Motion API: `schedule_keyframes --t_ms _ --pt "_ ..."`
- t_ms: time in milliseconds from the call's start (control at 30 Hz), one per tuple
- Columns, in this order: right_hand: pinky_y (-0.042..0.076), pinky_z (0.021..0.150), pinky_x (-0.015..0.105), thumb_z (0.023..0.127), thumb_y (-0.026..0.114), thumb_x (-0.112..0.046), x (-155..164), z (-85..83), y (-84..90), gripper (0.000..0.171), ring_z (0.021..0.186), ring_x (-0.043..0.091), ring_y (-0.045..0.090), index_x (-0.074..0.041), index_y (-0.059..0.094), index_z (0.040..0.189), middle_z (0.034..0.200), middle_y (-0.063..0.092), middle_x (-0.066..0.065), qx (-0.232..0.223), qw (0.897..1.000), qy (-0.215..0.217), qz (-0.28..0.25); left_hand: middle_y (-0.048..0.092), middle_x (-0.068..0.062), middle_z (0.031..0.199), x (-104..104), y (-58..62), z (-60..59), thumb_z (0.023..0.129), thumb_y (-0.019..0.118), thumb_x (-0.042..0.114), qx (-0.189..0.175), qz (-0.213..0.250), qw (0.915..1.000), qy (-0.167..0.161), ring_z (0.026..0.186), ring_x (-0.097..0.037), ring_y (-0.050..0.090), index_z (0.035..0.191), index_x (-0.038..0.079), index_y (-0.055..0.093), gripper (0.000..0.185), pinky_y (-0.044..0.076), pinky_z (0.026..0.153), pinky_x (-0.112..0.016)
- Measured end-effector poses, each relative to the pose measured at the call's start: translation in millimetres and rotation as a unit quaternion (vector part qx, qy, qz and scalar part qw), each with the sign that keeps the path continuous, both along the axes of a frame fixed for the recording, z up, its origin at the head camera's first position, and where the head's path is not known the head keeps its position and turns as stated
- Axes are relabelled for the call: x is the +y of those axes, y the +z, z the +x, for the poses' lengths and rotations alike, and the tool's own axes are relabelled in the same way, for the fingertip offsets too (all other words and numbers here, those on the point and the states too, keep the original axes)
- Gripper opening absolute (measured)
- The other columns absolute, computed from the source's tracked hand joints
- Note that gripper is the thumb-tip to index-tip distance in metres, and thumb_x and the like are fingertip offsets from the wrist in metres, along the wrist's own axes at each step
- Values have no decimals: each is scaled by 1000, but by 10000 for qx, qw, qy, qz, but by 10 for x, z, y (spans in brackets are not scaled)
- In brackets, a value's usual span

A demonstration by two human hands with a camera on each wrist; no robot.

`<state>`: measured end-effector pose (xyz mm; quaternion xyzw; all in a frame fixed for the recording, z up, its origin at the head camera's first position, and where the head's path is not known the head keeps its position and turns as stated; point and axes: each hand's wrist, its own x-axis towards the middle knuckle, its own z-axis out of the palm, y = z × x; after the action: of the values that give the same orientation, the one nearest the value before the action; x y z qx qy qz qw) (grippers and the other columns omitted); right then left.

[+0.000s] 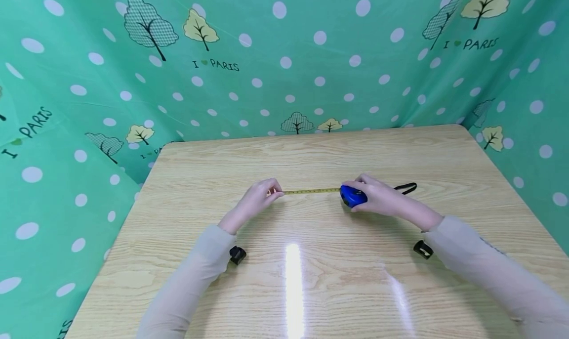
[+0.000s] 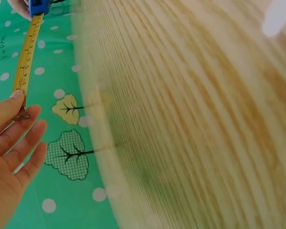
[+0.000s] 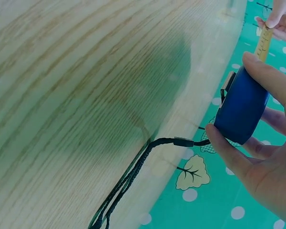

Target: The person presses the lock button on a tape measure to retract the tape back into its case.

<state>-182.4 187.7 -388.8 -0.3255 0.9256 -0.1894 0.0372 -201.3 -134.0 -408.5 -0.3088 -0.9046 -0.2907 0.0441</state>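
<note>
Tape measure case (image 1: pixel 353 196): blue housing, lying on the wooden tabletop (image 1: pixel 311 289) right of centre; gripped in the right hand.
Tape blade (image 1: pixel 312 191): yellow, printed scale, drawn out of the case to the left in a straight, level line between the two hands, just above or on the wood; which of the two cannot be told.
End hook (image 2: pixel 22 114): small metal tab at the blade's free end, held at the left fingertips.
Right hand (image 1: pixel 382 198): fingers curled round the case, thumb (image 3: pixel 262 71) on one face and the other fingers beneath and behind, as the right wrist view shows.
Left hand (image 1: pixel 258 198): thumb and forefinger pinching the blade tip; in the left wrist view the remaining fingers (image 2: pixel 24 143) lie relaxed and slightly spread.
Wrist strap (image 1: pixel 405 187): black cord trailing from the case over the tabletop, to the right, slack.
Technique note: the extension is best kept clean, in judgement, by holding the case steady, keeping the pinch on the hook rather than on the blade edges, and holding the blade flat and untwisted.
Wrist devices (image 1: pixel 237 254): small black units at both forearms, the right one (image 1: pixel 423 249) near the sleeve cuff.
Surround: green cloth backdrop (image 1: pixel 284 57) with white dots and tree prints on three sides.
</note>
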Motion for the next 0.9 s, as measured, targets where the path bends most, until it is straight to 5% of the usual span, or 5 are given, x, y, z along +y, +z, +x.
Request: schedule_keyframes --t_ms 900 --pt "50 72 40 70 75 -23 -156 4 -4 64 92 30 54 -4 49 125 104 49 16 90 9998 98 -135 61 -2 80 102 -50 6 85 58 10 177 68 9994 -303 71 -11 55 87 5 57 5 46 64 -21"
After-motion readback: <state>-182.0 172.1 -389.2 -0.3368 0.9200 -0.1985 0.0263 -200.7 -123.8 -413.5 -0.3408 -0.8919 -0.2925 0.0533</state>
